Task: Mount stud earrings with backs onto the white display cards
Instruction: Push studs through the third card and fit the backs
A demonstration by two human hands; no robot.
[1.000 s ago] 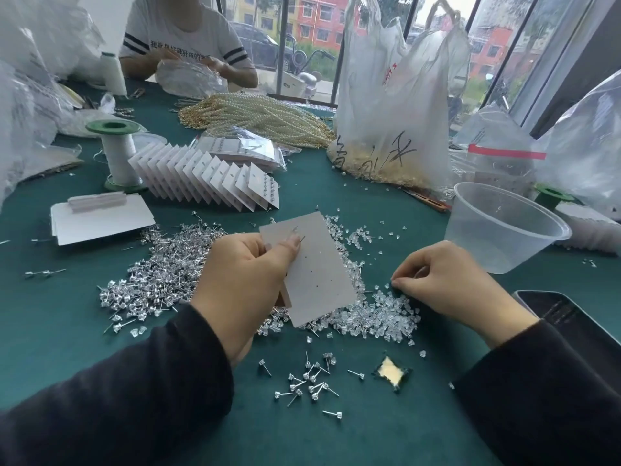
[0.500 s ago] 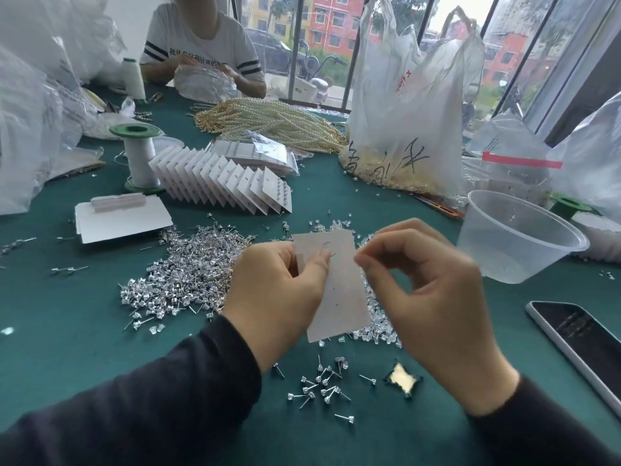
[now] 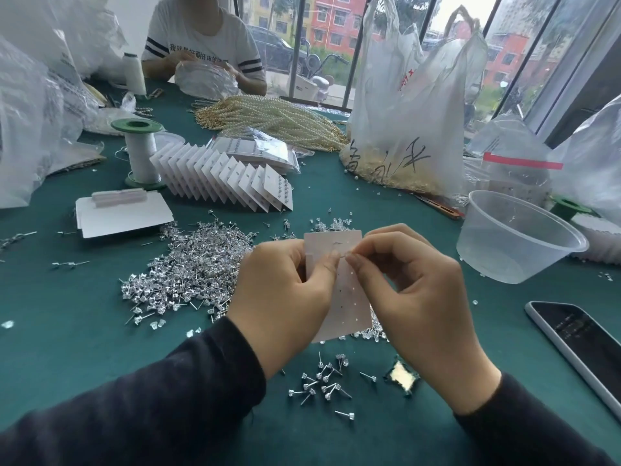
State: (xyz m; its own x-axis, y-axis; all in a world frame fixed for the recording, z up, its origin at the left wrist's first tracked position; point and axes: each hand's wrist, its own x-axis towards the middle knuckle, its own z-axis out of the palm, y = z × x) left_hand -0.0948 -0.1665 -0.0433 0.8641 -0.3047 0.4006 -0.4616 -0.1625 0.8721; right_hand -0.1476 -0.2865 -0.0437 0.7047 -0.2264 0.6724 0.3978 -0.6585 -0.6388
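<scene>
One white rectangular paper card was pinched by the left hand; a tiny back, presumably, pinched by the right hand at three o'clock, was best pressed squarely.

One wide camera, worn on the head, looks forward and down over the bench. It sits close, windows far beyond

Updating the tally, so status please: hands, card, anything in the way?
Left hand grips display card. Right hand pinches stud post at card's upper holes. Nothing blocking; loose studs lie on table below.
</scene>
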